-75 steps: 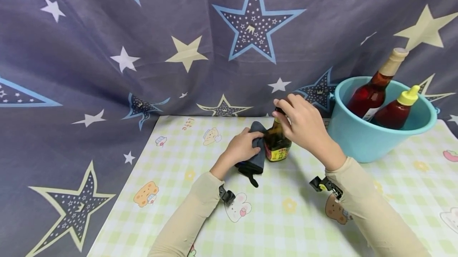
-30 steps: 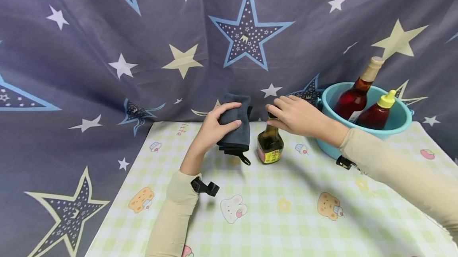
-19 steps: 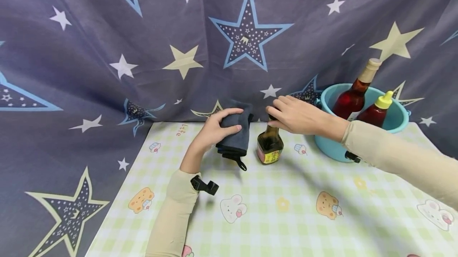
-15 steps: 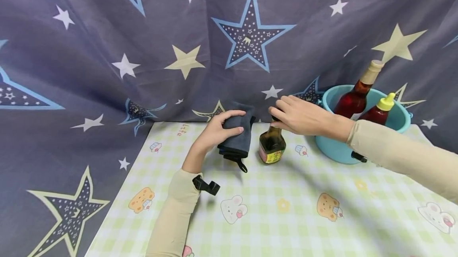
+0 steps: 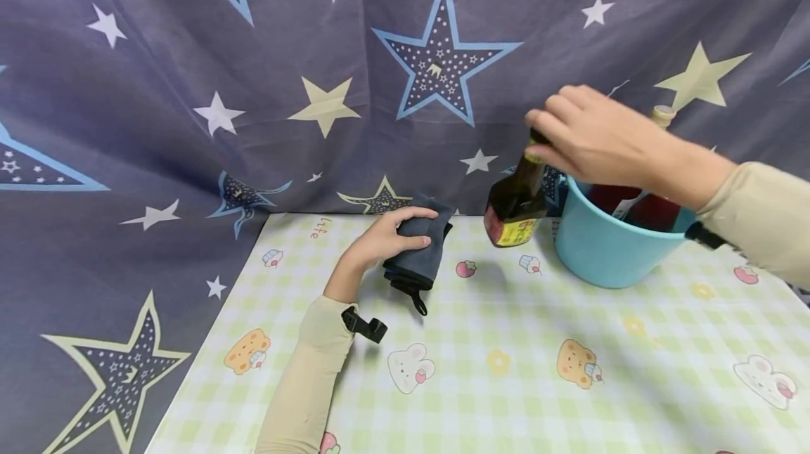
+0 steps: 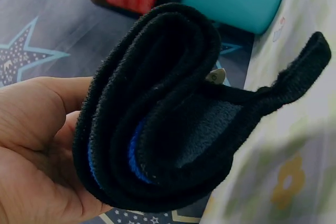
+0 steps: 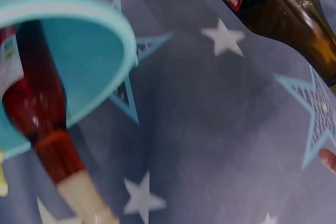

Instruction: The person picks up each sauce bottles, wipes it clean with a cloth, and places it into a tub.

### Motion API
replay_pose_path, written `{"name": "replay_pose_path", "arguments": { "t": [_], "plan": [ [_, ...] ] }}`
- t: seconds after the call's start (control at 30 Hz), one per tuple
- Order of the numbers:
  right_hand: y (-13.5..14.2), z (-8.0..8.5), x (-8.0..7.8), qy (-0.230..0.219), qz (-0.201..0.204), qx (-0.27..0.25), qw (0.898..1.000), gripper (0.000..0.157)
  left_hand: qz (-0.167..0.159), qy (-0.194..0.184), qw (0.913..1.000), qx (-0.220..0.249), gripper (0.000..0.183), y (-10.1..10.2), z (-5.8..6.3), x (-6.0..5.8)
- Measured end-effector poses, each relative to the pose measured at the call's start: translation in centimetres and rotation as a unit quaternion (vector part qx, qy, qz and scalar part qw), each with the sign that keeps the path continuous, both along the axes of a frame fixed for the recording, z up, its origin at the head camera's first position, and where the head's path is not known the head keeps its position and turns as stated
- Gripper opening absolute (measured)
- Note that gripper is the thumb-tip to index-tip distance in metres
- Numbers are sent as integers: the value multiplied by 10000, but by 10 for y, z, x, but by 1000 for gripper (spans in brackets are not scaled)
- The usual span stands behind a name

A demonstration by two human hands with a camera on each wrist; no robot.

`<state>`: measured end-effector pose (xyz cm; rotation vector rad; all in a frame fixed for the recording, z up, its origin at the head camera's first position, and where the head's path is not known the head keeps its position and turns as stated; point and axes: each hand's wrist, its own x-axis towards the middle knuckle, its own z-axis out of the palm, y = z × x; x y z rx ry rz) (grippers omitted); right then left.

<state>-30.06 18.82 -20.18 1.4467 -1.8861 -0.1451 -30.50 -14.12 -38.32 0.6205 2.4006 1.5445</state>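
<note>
In the head view my right hand (image 5: 595, 138) grips a dark glass sauce bottle (image 5: 517, 201) by its neck. The bottle hangs slightly tilted above the table, left of the blue bucket (image 5: 616, 250); its red and yellow label shows near the base. My left hand (image 5: 386, 240) holds a folded dark grey cloth (image 5: 420, 250) near the table's back edge. From the left wrist, the cloth (image 6: 157, 114) shows its rolled layers, black trim and hanging loop, with thumb and fingers around its far side. The right wrist view catches the sauce bottle (image 7: 283, 9) and only a fingertip.
Inside the bucket lean a tall bottle of red liquid (image 7: 37, 103) with a cream-coloured neck and a second red bottle (image 5: 654, 213), partly hidden by my right forearm. A checked tablecloth (image 5: 506, 405) covers the table. Behind it hangs a starry curtain (image 5: 253, 53).
The right hand has lifted the sauce bottle off the table and carried it rightward toward the bucket. My left hand earlier moved left with the cloth, away from the bottle, and has since sunk slightly.
</note>
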Motion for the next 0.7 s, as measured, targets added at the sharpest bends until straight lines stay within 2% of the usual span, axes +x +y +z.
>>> {"name": "replay_pose_path", "arguments": {
  "t": [0.2,0.37,0.47,0.57,0.7],
  "plan": [
    [28,38,6,374,-180,113,9991,59,-157,-57,9997,-151,47,-4,-7,-5],
    [57,59,10,472,-761,163,9959,70,-273,-140,9995,-116,46,-6,-9,-7],
    [76,65,9,675,-1009,197,9924,73,-305,-226,9993,-77,46,-8,-9,-8],
    [93,65,4,887,-988,163,9910,71,-293,-243,9992,-107,47,-12,-9,-9],
    [110,57,-1,813,-1066,197,9908,72,-200,-238,9994,-116,48,-18,-9,-11]
  ]
}}
